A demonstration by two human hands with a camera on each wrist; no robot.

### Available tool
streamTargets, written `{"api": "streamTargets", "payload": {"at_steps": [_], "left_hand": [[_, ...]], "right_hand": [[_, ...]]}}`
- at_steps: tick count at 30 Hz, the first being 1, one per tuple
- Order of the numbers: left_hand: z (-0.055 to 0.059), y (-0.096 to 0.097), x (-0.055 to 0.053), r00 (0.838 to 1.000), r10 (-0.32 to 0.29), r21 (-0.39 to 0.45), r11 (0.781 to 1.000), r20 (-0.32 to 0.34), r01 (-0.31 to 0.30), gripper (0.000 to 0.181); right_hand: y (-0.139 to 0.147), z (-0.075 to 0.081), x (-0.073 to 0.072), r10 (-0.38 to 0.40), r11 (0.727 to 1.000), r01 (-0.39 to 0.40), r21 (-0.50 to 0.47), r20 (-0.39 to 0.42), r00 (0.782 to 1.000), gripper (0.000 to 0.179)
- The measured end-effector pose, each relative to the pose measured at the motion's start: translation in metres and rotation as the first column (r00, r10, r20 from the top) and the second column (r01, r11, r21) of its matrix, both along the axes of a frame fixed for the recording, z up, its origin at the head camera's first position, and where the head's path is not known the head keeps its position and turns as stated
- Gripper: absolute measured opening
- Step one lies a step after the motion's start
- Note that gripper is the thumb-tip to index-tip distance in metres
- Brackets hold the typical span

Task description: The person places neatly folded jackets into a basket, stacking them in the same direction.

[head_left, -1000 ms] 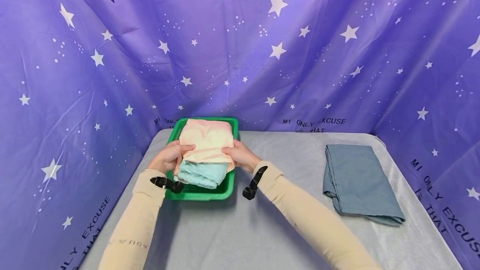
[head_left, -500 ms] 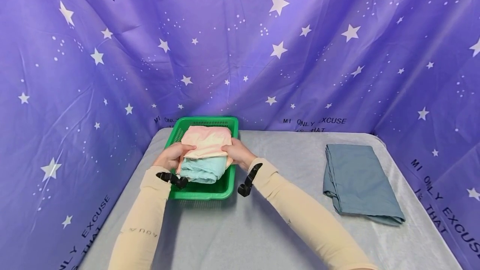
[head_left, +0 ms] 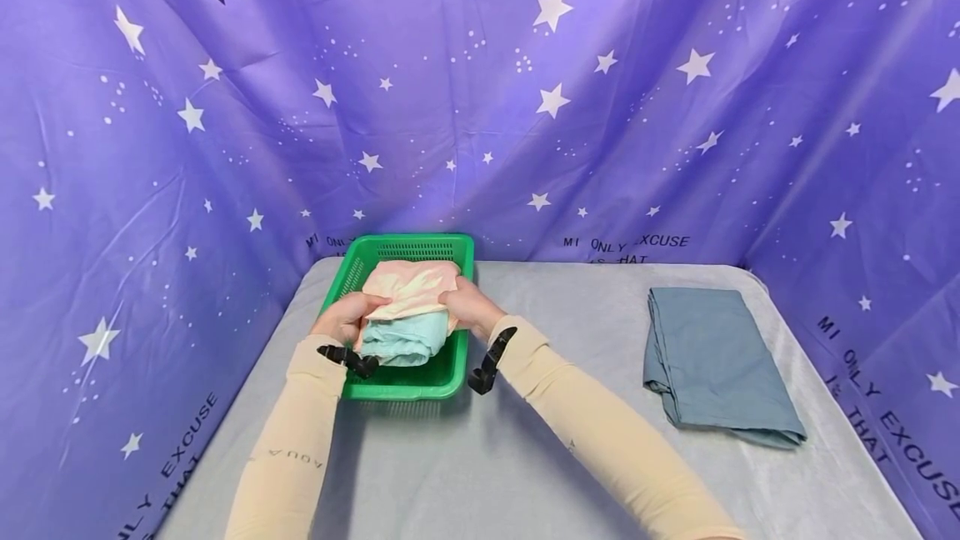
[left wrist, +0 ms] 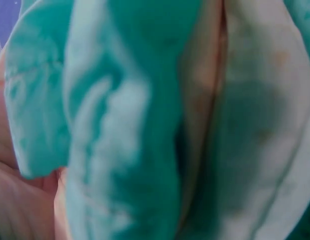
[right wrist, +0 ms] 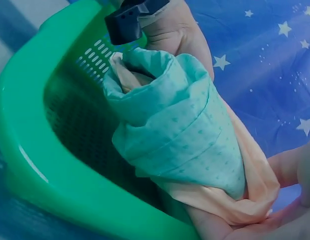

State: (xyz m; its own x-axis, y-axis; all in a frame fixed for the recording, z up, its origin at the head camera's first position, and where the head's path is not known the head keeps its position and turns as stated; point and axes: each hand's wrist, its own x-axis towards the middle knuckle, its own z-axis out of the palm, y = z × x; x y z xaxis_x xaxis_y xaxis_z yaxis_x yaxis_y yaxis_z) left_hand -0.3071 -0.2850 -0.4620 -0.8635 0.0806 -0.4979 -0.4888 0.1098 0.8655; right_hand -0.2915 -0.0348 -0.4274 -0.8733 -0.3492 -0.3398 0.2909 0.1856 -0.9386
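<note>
Between my two hands is a folded bundle of cloth, peach-pink fabric (head_left: pixel 411 286) on top and a mint-green layer (head_left: pixel 405 338) showing at the near side. My left hand (head_left: pixel 348 315) grips its left edge, thumb on top and fingers beneath. On the opposite edge my right hand (head_left: pixel 471 307) pinches it the same way. The bundle is over the green plastic basket (head_left: pixel 405 392), inside its rim as seen from the head. In the right wrist view the mint fabric (right wrist: pixel 180 125) is rolled, with small printed marks, and peach cloth wraps under it.
A folded grey-blue cloth (head_left: pixel 723 365) lies at the right of the table (head_left: pixel 555 440), which has a pale grey cover. Purple curtains (head_left: pixel 465 107) with white stars hang behind and on both sides. Black straps (head_left: pixel 491 361) sit at both wrists.
Both hands have moved slightly, drawing closer together, with the bundle between them. The bundle sits lower within the basket's outline, and more of the basket's far wall shows. The grey-blue cloth has stayed put.
</note>
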Motion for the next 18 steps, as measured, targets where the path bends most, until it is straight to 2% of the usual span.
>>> {"api": "streamTargets", "payload": {"at_steps": [2,3,5,8,13,16,18], "left_hand": [[0.0,0.002,0.0,1.0,0.01,0.027,1.0,0.009,-0.01,0.014],[0.0,0.003,0.0,1.0,0.015,0.026,1.0,0.014,-0.016,0.013],[0.0,0.004,0.0,0.999,0.029,-0.011,1.0,0.015,-0.029,0.013],[-0.001,0.005,0.002,0.999,0.034,-0.096,0.995,0.005,-0.034,0.007],[-0.001,0.007,0.004,1.0,0.0,-0.167,0.986,0.002,0.0,0.043],[0.0,0.008,0.005,1.0,-0.009,-0.186,0.983,0.01,0.01,0.048],[0.0,0.009,0.004,1.0,-0.007,-0.197,0.98,0.015,0.01,0.048]], "right_hand": [[-0.001,0.0,0.002,0.015,0.999,-0.014,0.031,-0.033,0.999,0.074],[-0.001,0.0,0.003,0.025,0.998,-0.022,0.054,-0.06,0.998,0.074],[-0.002,0.001,0.006,0.051,0.993,-0.037,0.115,-0.121,0.991,0.073],[-0.003,0.003,0.012,0.109,0.967,-0.049,0.252,-0.231,0.967,0.069],[-0.007,0.01,0.024,0.201,0.89,-0.025,0.455,-0.344,0.917,0.055],[-0.01,0.012,0.031,0.222,0.85,0.007,0.526,-0.371,0.902,0.05],[-0.012,0.011,0.035,0.222,0.837,0.033,0.546,-0.395,0.891,0.049]]}}
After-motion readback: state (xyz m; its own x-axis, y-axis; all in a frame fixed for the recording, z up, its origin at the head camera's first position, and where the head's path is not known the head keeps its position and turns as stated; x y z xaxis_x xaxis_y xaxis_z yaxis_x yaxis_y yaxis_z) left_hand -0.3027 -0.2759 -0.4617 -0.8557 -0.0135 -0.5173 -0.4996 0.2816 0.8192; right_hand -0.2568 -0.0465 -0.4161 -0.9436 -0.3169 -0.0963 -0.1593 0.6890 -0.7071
